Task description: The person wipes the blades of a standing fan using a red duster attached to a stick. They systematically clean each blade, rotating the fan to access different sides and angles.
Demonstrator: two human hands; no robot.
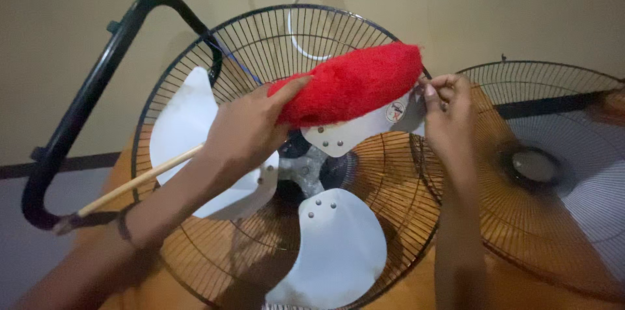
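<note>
A large fan [163, 98] with its front grille off lies in front of me, three white blades showing. My left hand [250, 127] grips a red fluffy duster [355, 82] with a wooden handle [137, 182], pressing its head onto the upper right blade [351, 133]. My right hand [446, 111] pinches the tip of that same blade near the rim of the wire cage. The lower blade [338, 248] and left blade [182, 121] sit untouched around the grey hub [306, 170].
The detached wire grille [560, 232] with its round centre cap lies to the right, overlapping the fan's rim. A black tubular stand bracket [78, 114] curves up at left. A white cable [293, 30] hangs against the beige wall behind. The floor is orange.
</note>
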